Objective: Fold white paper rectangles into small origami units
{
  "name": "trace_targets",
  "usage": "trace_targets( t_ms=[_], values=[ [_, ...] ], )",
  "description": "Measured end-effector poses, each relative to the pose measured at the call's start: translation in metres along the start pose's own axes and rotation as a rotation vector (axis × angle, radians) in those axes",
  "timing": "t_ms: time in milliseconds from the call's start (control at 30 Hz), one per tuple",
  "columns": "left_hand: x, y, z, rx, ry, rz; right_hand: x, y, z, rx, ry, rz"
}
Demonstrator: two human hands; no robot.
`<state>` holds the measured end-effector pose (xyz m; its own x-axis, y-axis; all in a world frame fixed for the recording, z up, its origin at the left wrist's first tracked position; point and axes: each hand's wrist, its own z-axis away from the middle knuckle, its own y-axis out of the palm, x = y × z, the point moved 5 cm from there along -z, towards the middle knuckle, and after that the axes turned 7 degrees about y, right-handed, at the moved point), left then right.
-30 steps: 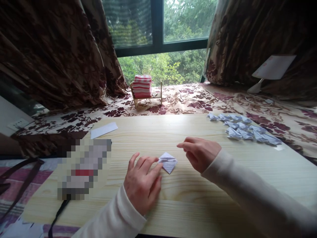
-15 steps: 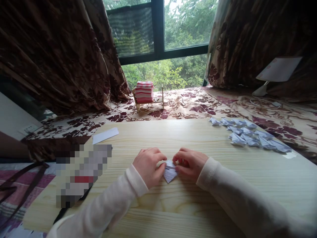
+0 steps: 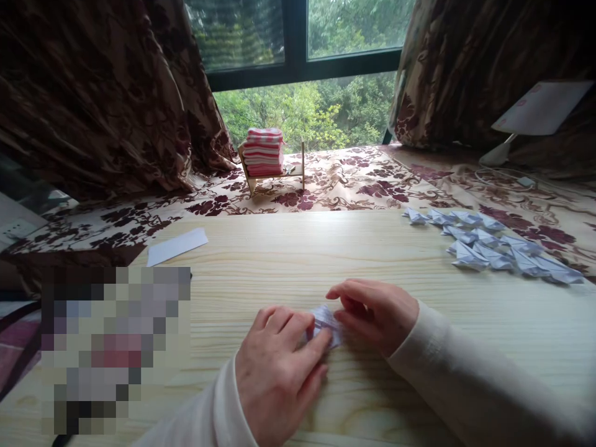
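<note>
Touching | hands (image 3: 282,366) on folded paper (image 3: 323,314), perhaps diamond-shaped | wood-grain tabletop (image 3: 261,267)

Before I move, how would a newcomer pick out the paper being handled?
On the pale wooden table, look toward the middle. There a small folded paper lies partly under the left hand, the right hand close beside it. Unlike the clustered folded pieces at far right and the white strip at far left, only it lies under a hand.

Paper (image 3: 323,314) whitish, seemingly lined; cloth stack (image 3: 264,153) pink-white striped.
</note>
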<state>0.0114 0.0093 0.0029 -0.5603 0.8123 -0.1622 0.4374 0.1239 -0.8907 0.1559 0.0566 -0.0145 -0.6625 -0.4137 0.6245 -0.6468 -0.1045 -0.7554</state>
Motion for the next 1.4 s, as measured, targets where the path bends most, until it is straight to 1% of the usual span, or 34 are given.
trace_targets(
  t_ms=[100,167,233,300,367,433,500,600,767,900,1000,1067,1167,1200,1233,1333,1400],
  values=[
    [0.003,-0.006,0.001,0.027,0.098,-0.022,0.001,-0.004,-0.001,0.046,-0.022,-0.081],
    [0.003,-0.010,0.003,0.029,0.155,-0.015,0.002,-0.003,0.000,0.098,-0.025,-0.068],
    [0.002,-0.014,0.003,-0.002,0.172,-0.002,0.004,0.001,0.000,0.142,-0.025,-0.025],
    [-0.002,-0.016,0.003,-0.056,0.138,0.005,0.005,0.003,0.000,0.148,-0.008,0.009],
    [-0.007,-0.015,0.002,-0.080,0.080,0.000,0.005,0.005,-0.001,0.126,0.022,0.025],
    [-0.011,-0.010,0.002,-0.041,0.016,-0.015,0.004,0.006,-0.003,0.113,0.047,0.038],
    [-0.014,-0.004,0.003,0.022,-0.016,-0.034,0.003,0.007,-0.004,0.128,0.061,0.047],
    [-0.012,0.000,0.006,0.060,-0.016,-0.048,0.001,0.007,-0.005,0.157,0.067,0.042],
    [-0.007,0.000,0.009,0.038,0.000,-0.020,-0.001,0.007,-0.005,0.166,0.081,0.012],
    [-0.011,0.001,0.008,0.019,-0.003,-0.016,-0.002,0.007,-0.006,0.163,0.089,-0.014],
    [-0.015,-0.001,0.007,-0.013,-0.016,-0.050,-0.001,0.003,-0.005,0.145,0.058,-0.096],
    [-0.016,-0.004,0.006,-0.045,-0.022,-0.059,0.001,-0.001,-0.003,0.160,0.022,-0.135],
    [-0.011,-0.009,0.004,-0.090,-0.018,-0.065,0.004,-0.004,0.003,0.202,-0.017,-0.094],
    [-0.009,-0.011,0.004,-0.088,0.001,-0.067,0.006,-0.005,0.006,0.211,-0.032,-0.066],
    [-0.008,-0.011,0.003,-0.071,0.031,-0.070,0.007,-0.006,0.007,0.216,-0.047,-0.037],
    [-0.002,-0.008,0.002,0.032,0.114,-0.087,0.011,-0.007,0.011,0.215,-0.078,0.015],
    [0.002,-0.007,0.004,0.063,0.097,-0.126,0.012,-0.006,0.011,0.206,-0.094,0.020]
  ],
)
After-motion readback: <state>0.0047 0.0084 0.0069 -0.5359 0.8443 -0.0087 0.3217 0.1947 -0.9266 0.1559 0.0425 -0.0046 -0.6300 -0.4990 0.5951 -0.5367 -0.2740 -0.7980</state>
